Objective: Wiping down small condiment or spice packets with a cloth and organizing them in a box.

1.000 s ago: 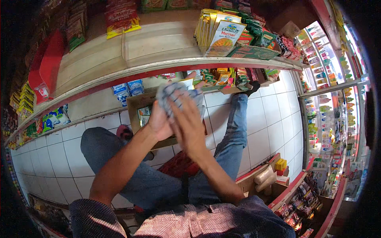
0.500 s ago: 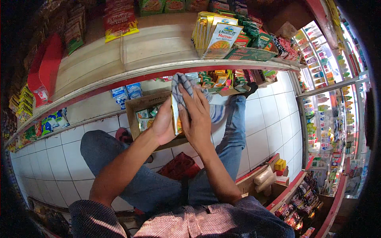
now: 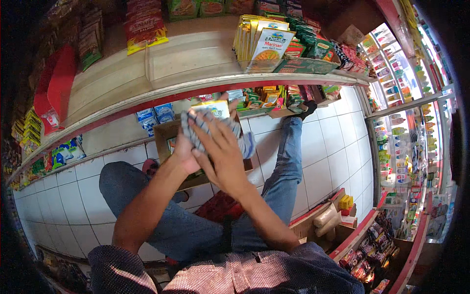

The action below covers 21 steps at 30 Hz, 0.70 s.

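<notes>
A flat seasoning sachet, white with a yellow edge, lies in my left hand, which supports it from below. My right hand is laid over it, pressing a grey-blue checked cloth to its face. Only the sachet's top end shows past the cloth. Most of my left fingers are hidden behind the sachet and cloth. Below both hands stands an open cardboard box on the floor; the hands cover most of what is in it.
Ahead runs a wooden shelf with yellow-and-white sachets standing beside a green carton. Blue packets lie on the lower level. My knees flank the box on white floor tiles. A red-edged display case stands at the right.
The sachet has turned from upright, edge-on, to lying flatter with its top pointing away. The right hand and cloth have slid left and down across it.
</notes>
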### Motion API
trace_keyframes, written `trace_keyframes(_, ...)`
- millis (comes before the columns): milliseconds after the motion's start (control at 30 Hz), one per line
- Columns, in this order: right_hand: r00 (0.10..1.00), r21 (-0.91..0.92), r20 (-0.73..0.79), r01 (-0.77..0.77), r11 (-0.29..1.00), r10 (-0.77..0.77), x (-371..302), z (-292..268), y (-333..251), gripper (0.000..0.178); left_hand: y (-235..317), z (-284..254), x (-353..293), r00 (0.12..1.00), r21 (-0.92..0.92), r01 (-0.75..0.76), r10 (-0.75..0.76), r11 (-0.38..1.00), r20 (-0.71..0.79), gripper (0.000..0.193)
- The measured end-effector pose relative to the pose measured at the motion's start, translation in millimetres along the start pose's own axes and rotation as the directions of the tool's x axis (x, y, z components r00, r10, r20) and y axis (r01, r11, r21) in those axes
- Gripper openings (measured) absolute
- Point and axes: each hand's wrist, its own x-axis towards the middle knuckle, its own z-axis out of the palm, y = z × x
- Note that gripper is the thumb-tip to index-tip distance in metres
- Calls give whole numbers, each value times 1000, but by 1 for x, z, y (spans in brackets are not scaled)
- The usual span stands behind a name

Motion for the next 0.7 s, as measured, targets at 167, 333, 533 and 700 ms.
trace_keyframes(167, 990, -27, 37, 136, 990, -135, -31, -4, 21, 62, 17, -8, 2, 997, -106, 29, -22, 994, 75, 97)
trace_keyframes(333, 995, -14, -78, -60, 998, 59, -37, -24, 53, 49, 11, 0, 6, 987, 165, 66, -40, 984, -153, 70)
trace_keyframes(533, 726, 676, -131, -432, 596, 675, -46, -24, 47, 33, -2, 14, 3, 891, 437, 80, 132, 896, -435, 53)
trace_keyframes(700, 917, 402, 39, -378, 834, 397, -35, -4, -10, 49, 2, -43, -6, 971, 96, 239, -238, 966, -14, 77)
